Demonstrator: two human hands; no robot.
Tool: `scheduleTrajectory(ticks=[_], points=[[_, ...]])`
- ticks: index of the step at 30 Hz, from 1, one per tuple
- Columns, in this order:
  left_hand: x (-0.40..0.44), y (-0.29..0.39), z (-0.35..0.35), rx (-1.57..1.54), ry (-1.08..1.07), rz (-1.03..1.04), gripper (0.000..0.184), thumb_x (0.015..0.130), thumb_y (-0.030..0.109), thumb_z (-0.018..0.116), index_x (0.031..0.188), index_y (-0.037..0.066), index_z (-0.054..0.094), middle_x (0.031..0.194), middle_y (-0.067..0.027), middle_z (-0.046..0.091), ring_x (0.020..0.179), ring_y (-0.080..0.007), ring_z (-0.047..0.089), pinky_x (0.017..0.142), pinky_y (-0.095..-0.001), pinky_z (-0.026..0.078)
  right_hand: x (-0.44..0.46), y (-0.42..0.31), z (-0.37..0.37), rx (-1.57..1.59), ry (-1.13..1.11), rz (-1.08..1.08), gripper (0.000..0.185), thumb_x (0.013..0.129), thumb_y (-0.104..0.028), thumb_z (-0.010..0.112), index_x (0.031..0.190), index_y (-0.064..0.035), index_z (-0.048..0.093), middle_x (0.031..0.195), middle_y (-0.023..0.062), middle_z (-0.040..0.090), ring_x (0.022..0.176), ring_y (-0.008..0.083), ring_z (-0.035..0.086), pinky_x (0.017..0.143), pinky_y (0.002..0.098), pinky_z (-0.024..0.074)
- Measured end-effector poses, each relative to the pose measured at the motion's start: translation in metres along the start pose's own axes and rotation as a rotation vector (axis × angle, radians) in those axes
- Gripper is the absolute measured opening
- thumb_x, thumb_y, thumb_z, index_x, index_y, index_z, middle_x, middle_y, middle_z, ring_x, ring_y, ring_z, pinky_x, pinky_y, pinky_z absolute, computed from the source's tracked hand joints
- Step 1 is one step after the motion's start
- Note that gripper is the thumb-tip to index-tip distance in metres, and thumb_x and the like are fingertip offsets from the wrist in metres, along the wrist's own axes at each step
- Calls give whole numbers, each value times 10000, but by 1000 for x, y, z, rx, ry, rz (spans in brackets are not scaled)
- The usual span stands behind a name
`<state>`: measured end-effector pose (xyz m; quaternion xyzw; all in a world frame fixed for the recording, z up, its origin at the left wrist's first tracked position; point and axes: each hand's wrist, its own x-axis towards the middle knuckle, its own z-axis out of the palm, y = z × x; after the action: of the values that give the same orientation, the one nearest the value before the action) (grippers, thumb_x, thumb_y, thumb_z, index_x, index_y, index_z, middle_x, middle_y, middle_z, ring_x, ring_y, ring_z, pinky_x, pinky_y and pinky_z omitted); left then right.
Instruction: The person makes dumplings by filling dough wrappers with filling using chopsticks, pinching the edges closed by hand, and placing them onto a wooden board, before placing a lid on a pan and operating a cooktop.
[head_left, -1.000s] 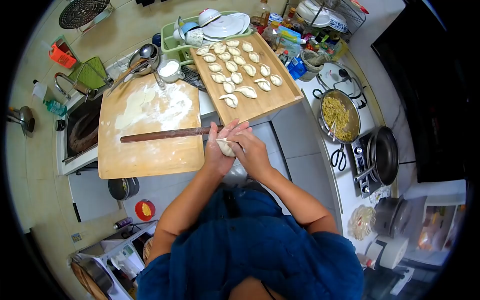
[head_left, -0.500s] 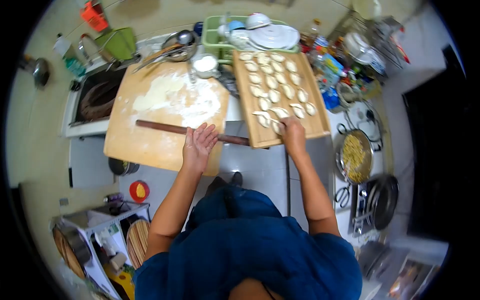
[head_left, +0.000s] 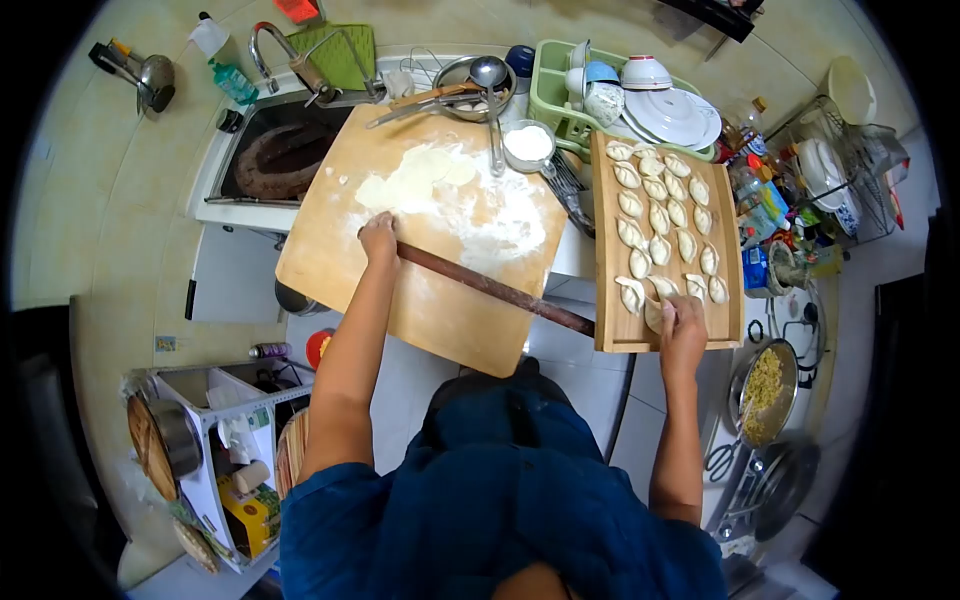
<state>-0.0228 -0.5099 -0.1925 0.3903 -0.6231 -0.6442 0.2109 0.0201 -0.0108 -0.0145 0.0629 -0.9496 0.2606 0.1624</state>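
My left hand (head_left: 379, 240) is closed around the left end of a long dark wooden rolling pin (head_left: 490, 287). The pin slants across the front of a floured wooden board (head_left: 330, 255), its far end reaching under or against the wooden tray (head_left: 735, 300). Rows of folded dumplings (head_left: 659, 250) lie on that tray. At the tray's near edge, the fingers of my right hand (head_left: 683, 335) pinch a dumpling (head_left: 654, 315), partly hidden by them. A thin sheet of dough (head_left: 400, 190) rests among loose flour on the board.
Behind the board are a glass cup of flour (head_left: 528, 146), a metal bowl with utensils (head_left: 475, 88) and a green dish rack (head_left: 548, 90). A sink (head_left: 225, 180) is at left. To the right stand bottles and a pan of chopped filling (head_left: 764, 390).
My left hand was open, palm up, over the rolling pin; now it grips the pin's left end. My right hand stays at the tray's near edge. The whole view has shifted.
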Motion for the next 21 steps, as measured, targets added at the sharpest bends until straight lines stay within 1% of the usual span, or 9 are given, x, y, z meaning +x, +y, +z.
scheduleTrajectory(ticks=[4,8,11,12,15,17,19,20,21], points=[[56,21,32,617,0,233,241,842,226,584,964,41,678,926,-155,667,887,-295,623,826,-377,471,-3,-29,1,-13,64,15,74,837,-59,608,891,-8,611,883,143,565,786,323,581,710,384,474],[100,24,72,1043,-67,544,309,798,270,605,994,38,661,952,-172,649,958,-348,595,851,-439,468,-13,-62,6,-56,69,10,83,821,-52,627,897,-18,620,903,134,573,805,322,593,703,383,487],[113,24,93,1193,-108,472,335,794,275,603,980,0,646,940,-189,642,967,-354,595,866,-431,468,-23,-75,13,-83,58,6,94,804,-46,645,894,-26,625,915,129,579,812,317,599,700,382,494],[117,28,104,1173,-54,281,298,791,228,581,933,-27,638,955,-213,636,982,-351,598,874,-428,475,-26,-78,15,-84,57,0,98,799,-44,650,893,-28,627,915,128,581,812,315,600,701,382,495],[129,34,113,1153,-133,174,254,783,166,554,933,-24,632,1006,-211,627,992,-345,602,872,-426,485,-35,-82,21,-76,56,14,105,780,-43,670,876,-33,628,915,123,588,811,306,605,699,378,500],[127,37,116,1211,-160,238,248,781,135,524,952,-11,629,1038,-207,622,1002,-341,603,865,-429,492,-38,-86,24,-85,70,19,104,775,-47,675,867,-36,626,914,122,590,810,305,606,699,378,502],[129,24,115,1276,-113,700,214,774,187,536,902,38,622,960,-166,631,898,-334,609,812,-454,481,-41,-88,28,-104,70,20,117,765,-75,692,854,-38,625,922,120,598,810,301,609,691,382,506],[142,6,117,1035,-110,756,205,765,209,557,854,30,604,915,-161,621,843,-336,594,778,-431,470,-45,-87,29,-109,69,39,125,763,-86,697,854,-38,627,926,119,601,811,300,611,687,383,507],[129,24,118,830,-248,552,218,776,200,563,885,19,615,914,-168,619,846,-333,588,782,-398,465,-46,-87,29,-114,85,21,130,762,-95,699,854,-38,627,930,119,603,814,299,613,682,381,508]])
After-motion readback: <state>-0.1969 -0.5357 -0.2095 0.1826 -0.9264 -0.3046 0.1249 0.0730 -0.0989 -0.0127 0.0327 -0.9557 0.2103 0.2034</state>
